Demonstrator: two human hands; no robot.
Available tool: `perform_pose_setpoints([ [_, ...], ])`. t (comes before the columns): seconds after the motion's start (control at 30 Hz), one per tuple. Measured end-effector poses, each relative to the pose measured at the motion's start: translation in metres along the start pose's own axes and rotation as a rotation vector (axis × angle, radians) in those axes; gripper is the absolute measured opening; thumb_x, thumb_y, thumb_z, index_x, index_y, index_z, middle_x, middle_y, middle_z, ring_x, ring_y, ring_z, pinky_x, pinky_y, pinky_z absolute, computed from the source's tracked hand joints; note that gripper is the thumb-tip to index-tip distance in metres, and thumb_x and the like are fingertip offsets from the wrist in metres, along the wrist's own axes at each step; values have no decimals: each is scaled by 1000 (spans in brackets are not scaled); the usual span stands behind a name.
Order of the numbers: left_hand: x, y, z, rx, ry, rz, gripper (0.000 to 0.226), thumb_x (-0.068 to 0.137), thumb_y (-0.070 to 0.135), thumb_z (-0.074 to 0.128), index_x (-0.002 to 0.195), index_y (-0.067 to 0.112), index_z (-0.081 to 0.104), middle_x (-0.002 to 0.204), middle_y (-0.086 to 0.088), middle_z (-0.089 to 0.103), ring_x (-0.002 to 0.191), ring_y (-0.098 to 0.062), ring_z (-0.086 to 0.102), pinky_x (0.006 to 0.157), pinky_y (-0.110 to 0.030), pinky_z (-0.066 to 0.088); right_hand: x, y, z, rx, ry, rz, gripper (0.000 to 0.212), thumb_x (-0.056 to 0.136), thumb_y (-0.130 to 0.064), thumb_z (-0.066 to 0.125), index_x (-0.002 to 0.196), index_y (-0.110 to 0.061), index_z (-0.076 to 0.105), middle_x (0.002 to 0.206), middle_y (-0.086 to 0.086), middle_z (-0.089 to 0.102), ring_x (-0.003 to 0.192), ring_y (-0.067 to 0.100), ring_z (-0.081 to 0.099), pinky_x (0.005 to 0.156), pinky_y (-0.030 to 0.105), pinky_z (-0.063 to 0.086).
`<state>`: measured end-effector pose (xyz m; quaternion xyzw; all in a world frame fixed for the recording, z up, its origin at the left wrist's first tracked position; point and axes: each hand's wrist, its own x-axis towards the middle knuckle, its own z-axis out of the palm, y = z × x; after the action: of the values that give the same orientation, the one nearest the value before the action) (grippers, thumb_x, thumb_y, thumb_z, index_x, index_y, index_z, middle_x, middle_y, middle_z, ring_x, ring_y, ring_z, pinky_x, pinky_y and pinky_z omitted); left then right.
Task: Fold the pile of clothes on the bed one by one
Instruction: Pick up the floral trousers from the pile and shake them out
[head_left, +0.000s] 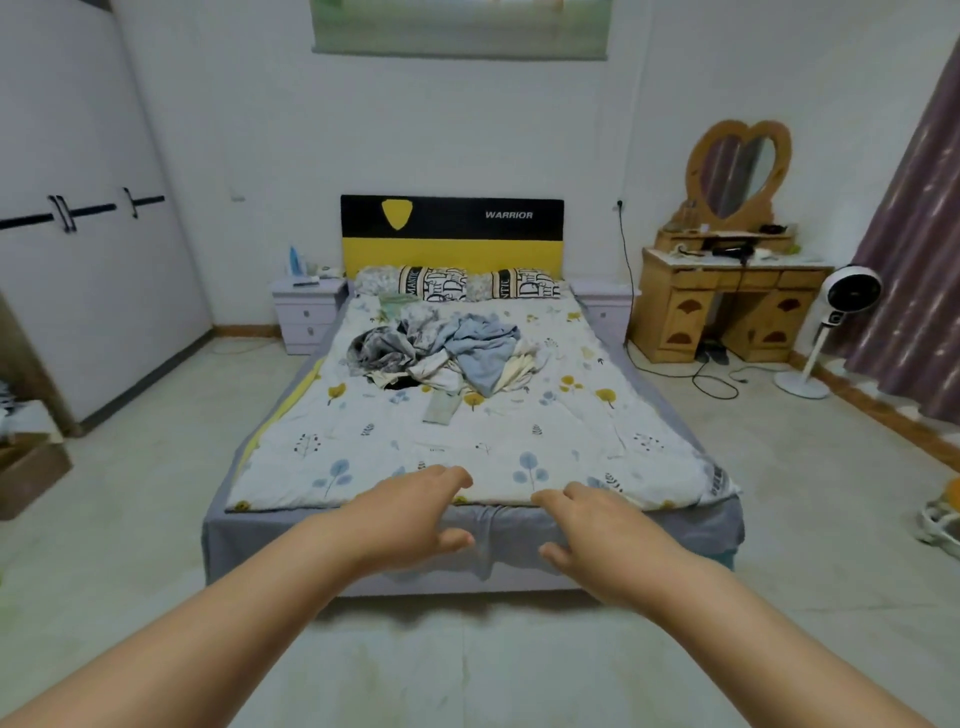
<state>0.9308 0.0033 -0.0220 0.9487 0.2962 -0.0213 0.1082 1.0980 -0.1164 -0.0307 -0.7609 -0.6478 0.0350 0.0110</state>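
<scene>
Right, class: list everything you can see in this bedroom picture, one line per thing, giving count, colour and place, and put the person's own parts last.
bed: one, white floral quilt over grey sheet, centre.
pile of clothes: one, blue, grey and cream, unfolded, mid-bed.
pillows: two, black-and-white print, at headboard.
headboard: one, black and yellow, against back wall.
nightstands: two, pale lilac, flanking the bed.
dressing table: one, wooden, heart-shaped mirror, right of bed.
fan: one, white, standing by the curtain.
curtain: one, purple, far right.
wardrobe: one, white, left wall.
left hand: one, open, held out towards bed's foot.
right hand: one, open, alongside it.
</scene>
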Motion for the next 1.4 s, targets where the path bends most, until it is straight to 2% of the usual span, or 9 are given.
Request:
perform_pose_setpoints([
  [0.23, 73, -42, -16, 19, 41, -1, 50, 90, 45, 51, 135, 29, 35, 132, 2, 44, 113, -17, 49, 89, -25, 36, 79, 28, -8, -44, -36, 8, 40, 93, -33, 42, 131, -20, 42, 126, 9, 45, 116, 28, 42, 94, 38, 37],
  [0.67, 197, -80, -27, -20, 13, 12, 48, 91, 45, 51, 134, 30, 37, 134, 4, 43, 114, -17, 50, 94, -30, 42, 199, 80, -15, -86, -43, -19, 41, 94, -34, 40, 134, -25, 44, 128, 6, 46, 119, 28, 39, 97, 41, 32],
  [1.0, 291, -94, -31, -14, 4, -153, 56, 90, 45, 52, 138, 26, 31, 140, 1, 42, 122, -17, 46, 98, -31, 40, 294, 146, -12, -82, -83, -170, 40, 96, -35, 39, 134, -24, 44, 131, 6, 47, 121, 27, 38, 102, 43, 29],
  [1.2, 350, -82, -35, -41, 5, -170, 55, 91, 45, 51, 138, 25, 31, 137, 0, 43, 120, -19, 47, 96, -30, 39, 343, 197, -20, -108, -116, -197, 39, 96, -35, 39, 133, -22, 45, 130, 8, 48, 120, 29, 40, 98, 43, 33],
  [1.4, 385, -106, -39, -43, -31, -231, 55, 91, 44, 52, 139, 25, 31, 138, 0, 43, 121, -19, 46, 95, -30, 39, 396, 207, -19, -90, -135, -245, 42, 96, -35, 40, 136, -21, 41, 131, 8, 47, 118, 29, 42, 95, 40, 36],
])
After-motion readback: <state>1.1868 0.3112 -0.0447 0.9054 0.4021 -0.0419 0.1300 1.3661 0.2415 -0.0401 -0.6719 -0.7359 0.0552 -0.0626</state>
